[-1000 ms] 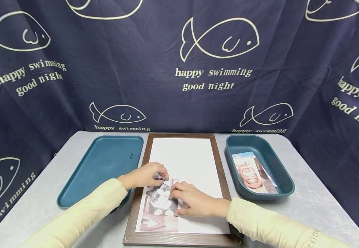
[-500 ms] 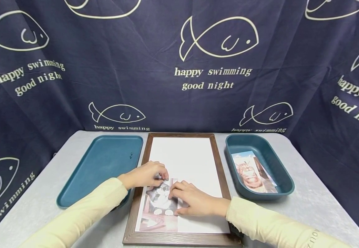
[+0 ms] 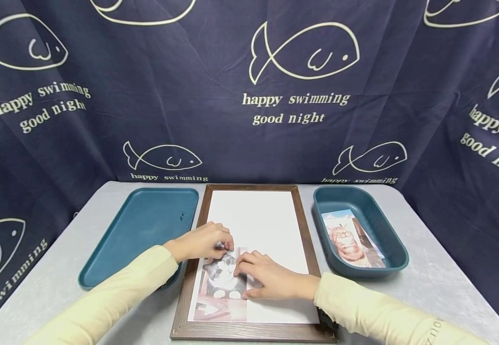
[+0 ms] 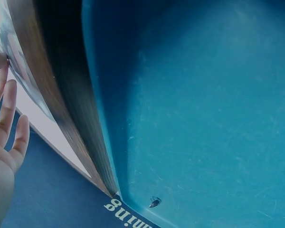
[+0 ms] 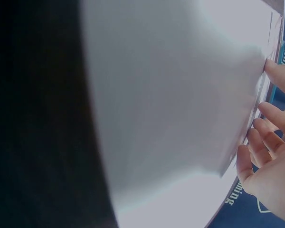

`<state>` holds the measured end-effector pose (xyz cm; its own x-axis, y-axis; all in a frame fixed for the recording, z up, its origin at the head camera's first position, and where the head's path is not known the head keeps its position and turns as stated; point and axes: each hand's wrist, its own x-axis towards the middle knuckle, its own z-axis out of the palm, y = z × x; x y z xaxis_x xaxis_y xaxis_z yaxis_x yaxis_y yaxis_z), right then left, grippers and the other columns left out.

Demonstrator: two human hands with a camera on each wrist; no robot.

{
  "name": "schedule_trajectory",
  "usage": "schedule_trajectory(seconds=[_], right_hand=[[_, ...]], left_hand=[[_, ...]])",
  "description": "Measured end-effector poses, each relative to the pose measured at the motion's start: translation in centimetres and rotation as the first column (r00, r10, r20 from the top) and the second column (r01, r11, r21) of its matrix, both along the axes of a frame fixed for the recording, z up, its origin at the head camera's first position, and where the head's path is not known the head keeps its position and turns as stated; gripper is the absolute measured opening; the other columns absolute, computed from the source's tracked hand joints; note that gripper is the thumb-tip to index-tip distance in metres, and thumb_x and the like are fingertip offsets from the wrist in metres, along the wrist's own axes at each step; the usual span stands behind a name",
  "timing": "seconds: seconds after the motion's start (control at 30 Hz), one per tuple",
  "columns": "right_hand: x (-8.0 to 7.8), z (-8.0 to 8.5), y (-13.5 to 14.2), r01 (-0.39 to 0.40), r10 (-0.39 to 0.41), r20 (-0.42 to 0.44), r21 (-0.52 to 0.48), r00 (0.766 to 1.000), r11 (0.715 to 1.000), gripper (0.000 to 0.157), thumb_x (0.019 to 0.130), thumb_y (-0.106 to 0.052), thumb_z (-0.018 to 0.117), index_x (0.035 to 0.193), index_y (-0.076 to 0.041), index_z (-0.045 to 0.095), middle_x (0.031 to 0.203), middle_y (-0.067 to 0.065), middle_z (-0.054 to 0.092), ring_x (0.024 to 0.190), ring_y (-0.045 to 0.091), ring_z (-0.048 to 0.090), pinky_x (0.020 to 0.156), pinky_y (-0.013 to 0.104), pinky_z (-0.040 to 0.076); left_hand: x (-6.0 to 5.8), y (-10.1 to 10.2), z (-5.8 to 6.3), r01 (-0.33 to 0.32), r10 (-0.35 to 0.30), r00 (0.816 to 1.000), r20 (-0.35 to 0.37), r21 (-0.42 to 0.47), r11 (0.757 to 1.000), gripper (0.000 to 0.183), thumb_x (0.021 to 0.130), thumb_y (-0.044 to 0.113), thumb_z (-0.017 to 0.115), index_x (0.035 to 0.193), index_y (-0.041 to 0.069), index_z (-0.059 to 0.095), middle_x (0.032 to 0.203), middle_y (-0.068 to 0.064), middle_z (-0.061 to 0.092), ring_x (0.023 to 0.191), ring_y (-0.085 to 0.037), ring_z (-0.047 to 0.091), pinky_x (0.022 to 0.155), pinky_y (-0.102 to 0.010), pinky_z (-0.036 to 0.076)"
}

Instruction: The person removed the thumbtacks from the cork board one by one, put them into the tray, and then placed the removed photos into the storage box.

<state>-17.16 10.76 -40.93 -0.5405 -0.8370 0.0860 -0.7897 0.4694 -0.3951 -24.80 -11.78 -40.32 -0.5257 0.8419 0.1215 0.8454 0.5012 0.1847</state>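
Note:
A cat picture (image 3: 221,287) lies at the lower left of the white board (image 3: 258,215) inside a brown wooden frame (image 3: 303,230). My left hand (image 3: 206,241) is at the picture's top edge. Its thumb and index finger come together on a small dark piece, seen as a dark speck at the fingertips in the left wrist view; the other fingers are spread loosely. My right hand (image 3: 271,278) rests on the picture's right edge, thumb and fingertips touching it. In the right wrist view these fingers (image 5: 275,116) line up along that edge, fairly straight.
Left of the frame lies a flat blue tray (image 3: 139,230) with small dark pieces (image 3: 182,216) near its right side. On the right stands a deeper blue bin (image 3: 372,225) holding several pictures (image 3: 346,242), one of an orange cat. A dark fish-print curtain (image 3: 301,143) hangs behind the table.

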Motion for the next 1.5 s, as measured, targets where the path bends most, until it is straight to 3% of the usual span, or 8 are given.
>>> schedule_trajectory(seconds=[0.8, 1.13, 1.5], right_hand=[[0.07, 0.02, 0.04, 0.003, -0.003, 0.012, 0.009, 1.000, 1.000, 0.037, 0.081, -0.031, 0.066, 0.112, -0.017, 0.053, 0.122, -0.004, 0.046, 0.109, 0.011, 0.041, 0.088, 0.029, 0.037], [0.15, 0.24, -0.01, 0.012, -0.013, 0.032, 0.026, 0.999, 1.000, 0.037, 0.081, -0.030, 0.065, 0.113, -0.017, 0.053, 0.123, -0.004, 0.046, 0.110, 0.011, 0.041, 0.089, 0.029, 0.036], [0.04, -0.06, 0.10, -0.005, 0.005, 0.005, 0.006, 1.000, 1.000, 0.038, 0.081, -0.033, 0.065, 0.113, -0.017, 0.053, 0.123, -0.004, 0.046, 0.109, 0.011, 0.041, 0.087, 0.028, 0.037]], left_hand=[[0.49, 0.23, 0.92, -0.032, 0.031, 0.999, -0.014, -0.086, 0.996, 0.013, 0.076, 0.016, 0.065, 0.087, 0.024, 0.067, 0.078, 0.015, 0.058, 0.077, -0.004, 0.049, 0.077, -0.029, 0.039], [-0.02, 0.32, 0.64, 0.024, -0.025, 0.999, -0.031, -0.047, 0.999, 0.014, 0.074, 0.014, 0.067, 0.084, 0.023, 0.068, 0.075, 0.014, 0.059, 0.066, 0.001, 0.050, 0.073, -0.027, 0.043], [-0.15, 0.35, 0.67, 0.007, -0.006, 1.000, 0.024, -0.051, 0.999, 0.013, 0.075, 0.013, 0.067, 0.085, 0.021, 0.068, 0.076, 0.013, 0.058, 0.067, 0.000, 0.051, 0.070, -0.023, 0.043]])
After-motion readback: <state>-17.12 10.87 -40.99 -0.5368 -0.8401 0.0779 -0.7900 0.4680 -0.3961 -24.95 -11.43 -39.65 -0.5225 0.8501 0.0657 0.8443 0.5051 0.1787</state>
